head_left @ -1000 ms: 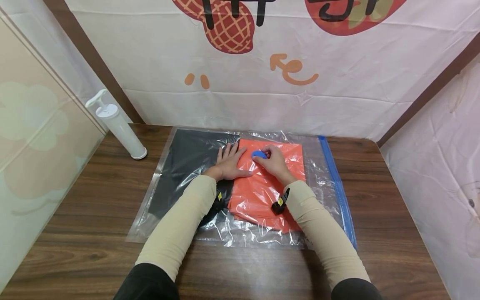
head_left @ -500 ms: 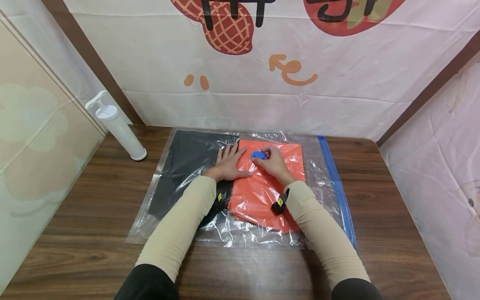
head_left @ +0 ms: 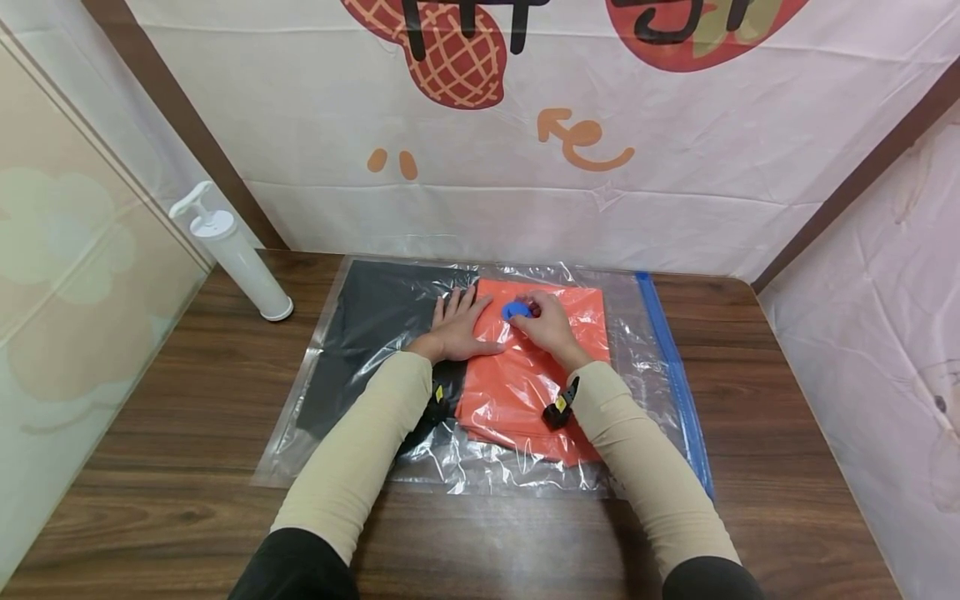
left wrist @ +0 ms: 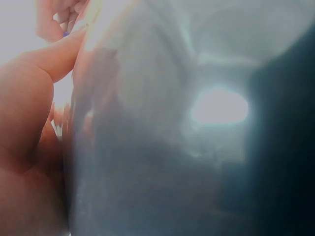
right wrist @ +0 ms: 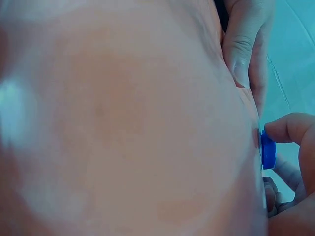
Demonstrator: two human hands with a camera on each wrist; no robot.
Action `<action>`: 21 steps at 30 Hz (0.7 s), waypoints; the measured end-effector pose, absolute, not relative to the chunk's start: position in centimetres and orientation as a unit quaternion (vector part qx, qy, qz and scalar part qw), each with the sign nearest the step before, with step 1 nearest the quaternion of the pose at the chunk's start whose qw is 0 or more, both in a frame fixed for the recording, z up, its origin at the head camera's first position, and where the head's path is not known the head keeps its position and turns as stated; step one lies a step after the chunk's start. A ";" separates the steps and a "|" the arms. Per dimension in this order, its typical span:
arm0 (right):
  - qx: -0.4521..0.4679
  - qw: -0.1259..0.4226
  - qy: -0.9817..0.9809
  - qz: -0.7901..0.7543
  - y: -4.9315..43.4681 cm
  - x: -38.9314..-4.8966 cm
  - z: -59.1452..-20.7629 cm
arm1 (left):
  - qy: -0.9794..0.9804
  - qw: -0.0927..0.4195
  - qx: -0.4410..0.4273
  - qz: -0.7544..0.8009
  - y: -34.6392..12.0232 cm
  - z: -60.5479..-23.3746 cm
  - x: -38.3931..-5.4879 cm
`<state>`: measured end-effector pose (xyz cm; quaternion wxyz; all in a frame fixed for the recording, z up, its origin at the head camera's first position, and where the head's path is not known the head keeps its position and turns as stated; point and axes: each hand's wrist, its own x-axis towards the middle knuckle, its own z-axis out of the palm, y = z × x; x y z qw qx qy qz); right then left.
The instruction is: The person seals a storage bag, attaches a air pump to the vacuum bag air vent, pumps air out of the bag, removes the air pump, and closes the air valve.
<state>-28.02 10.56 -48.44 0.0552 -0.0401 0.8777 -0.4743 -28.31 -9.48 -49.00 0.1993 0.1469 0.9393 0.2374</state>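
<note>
pinching blue cap (head_left: 516,311), right hand (head_left: 552,327) grip narrow, left hand (head_left: 456,330) spread on bag (head_left: 628,321), black lettering (head_left: 518,29) cropped

clear plastic bag (head_left: 633,333) v glossy, blue cap (head_left: 515,311) smooth plastic, tbl (head_left: 780,417) wood-look w/ soft sheen.

We had room to pass over the tabletop (head_left: 765,433) right of the plastic bag (head_left: 633,325), while the white pump (head_left: 243,265) blocked the far left.

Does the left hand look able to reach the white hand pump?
Likely yes: the left hand rests on the clear vacuum bag, holding nothing, and only bag and tabletop lie between it and the white hand pump.
</note>
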 end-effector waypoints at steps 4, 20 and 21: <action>-0.023 0.062 0.869 -0.491 10.5 -27.9 -48.4 | 0.939 0.203 0.147 0.237 -9.5 -49.1 -28.5; -0.042 0.047 0.884 -0.463 10.6 -28.0 -48.4 | 0.938 0.205 0.147 0.238 -9.5 -48.8 -28.3; -0.039 0.049 0.882 -0.467 10.5 -28.0 -48.4 | 0.938 0.205 0.147 0.239 -9.5 -48.8 -28.3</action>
